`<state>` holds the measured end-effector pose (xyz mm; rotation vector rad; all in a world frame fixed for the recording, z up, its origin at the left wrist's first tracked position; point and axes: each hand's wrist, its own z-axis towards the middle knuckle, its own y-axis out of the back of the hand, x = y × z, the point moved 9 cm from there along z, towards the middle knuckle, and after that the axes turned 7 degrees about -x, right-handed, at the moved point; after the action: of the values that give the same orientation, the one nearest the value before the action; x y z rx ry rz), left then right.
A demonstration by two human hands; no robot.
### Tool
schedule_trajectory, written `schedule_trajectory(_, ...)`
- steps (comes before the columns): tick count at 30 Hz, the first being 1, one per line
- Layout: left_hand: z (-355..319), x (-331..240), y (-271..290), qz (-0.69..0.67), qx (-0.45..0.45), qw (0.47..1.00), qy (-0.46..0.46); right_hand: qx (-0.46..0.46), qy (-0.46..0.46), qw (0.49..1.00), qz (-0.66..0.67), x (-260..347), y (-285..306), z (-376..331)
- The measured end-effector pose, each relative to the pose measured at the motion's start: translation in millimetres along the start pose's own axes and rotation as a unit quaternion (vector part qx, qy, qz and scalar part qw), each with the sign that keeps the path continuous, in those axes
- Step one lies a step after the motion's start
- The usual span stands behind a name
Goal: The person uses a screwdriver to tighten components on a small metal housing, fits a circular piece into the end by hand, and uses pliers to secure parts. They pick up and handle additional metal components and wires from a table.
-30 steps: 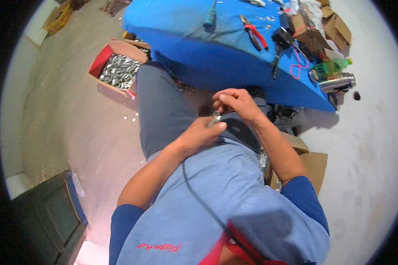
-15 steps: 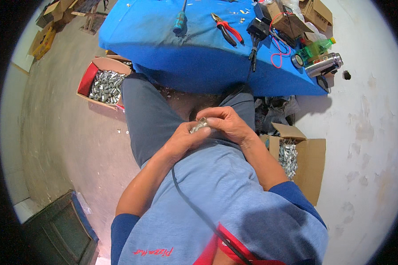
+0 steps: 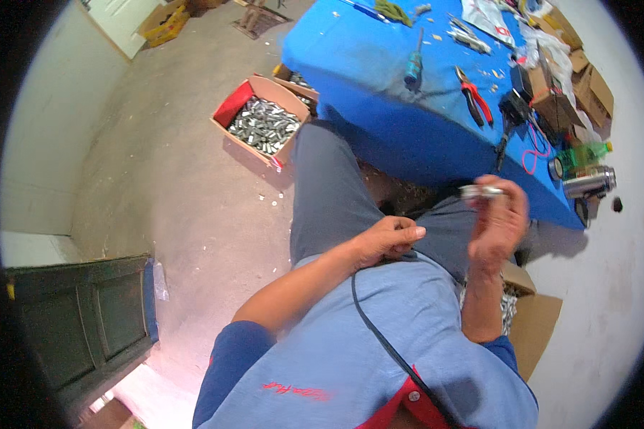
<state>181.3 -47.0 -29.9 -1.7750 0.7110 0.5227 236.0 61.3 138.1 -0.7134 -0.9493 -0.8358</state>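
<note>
My right hand [image 3: 501, 222], smeared by motion, is raised over my right thigh near the table's front edge. Its fingertips and thumb pinch a small silvery metal part [image 3: 481, 191], too blurred to name more closely. Over my lap, my left hand [image 3: 386, 239] is closed, its fingers curled under and its thumb lying along the top. Whether anything is inside that hand is hidden. Left of my legs, a cardboard box [image 3: 293, 146] with a red flap holds many small metal parts [image 3: 263, 126]. Another open carton [image 3: 537, 329] of silvery parts stands beside my right forearm, partly covered by it.
On the blue-covered table [image 3: 379, 79] lie a screwdriver [image 3: 413, 68], red-handled pliers [image 3: 474, 96] and a black adapter [image 3: 515, 107] with cables. A green bottle [image 3: 583, 156] and steel flask [image 3: 590, 181] lie at its right edge. A dark panelled door [image 3: 79, 322] stands lower left.
My hands were together over my lap around a small metal piece. Now they are apart, my right hand lifted away to the right with a metal part. The whole view has turned leftward.
</note>
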Motion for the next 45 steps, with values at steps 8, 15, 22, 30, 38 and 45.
schedule_trajectory(8, 13.5, 19.5, 17.5, -0.067, -0.047, 0.995, 0.05, 0.071, 0.179, 0.975, -0.111, 63.9, -124.2, 53.8)
schedule_trajectory(15, 8.3, 21.1, 44.2, -0.166, -0.085, 0.98, 0.075, 0.168, 0.025, 0.967, -0.189, -46.7, -100.5, 22.4)
schedule_trajectory(22, 12.4, 22.9, 41.4, -0.206, -0.077, 0.972, 0.088, 0.135, -0.063, 0.944, -0.293, -91.6, -17.6, -29.3)
schedule_trajectory(30, 35.4, 21.8, 32.8, -0.222, -0.042, 0.971, 0.081, 0.06, 0.105, 0.945, -0.303, -50.9, 24.8, -3.3)
schedule_trajectory(38, 55.0, -30.3, 34.5, -0.245, -0.02, 0.969, -0.009, -0.157, 0.383, 0.879, -0.238, 116.5, 46.1, 42.6)
schedule_trajectory(45, 62.3, -35.2, 0.9, -0.291, 0.04, 0.955, 0.028, -0.259, 0.554, 0.78, -0.132, 179.6, 29.6, -17.2)
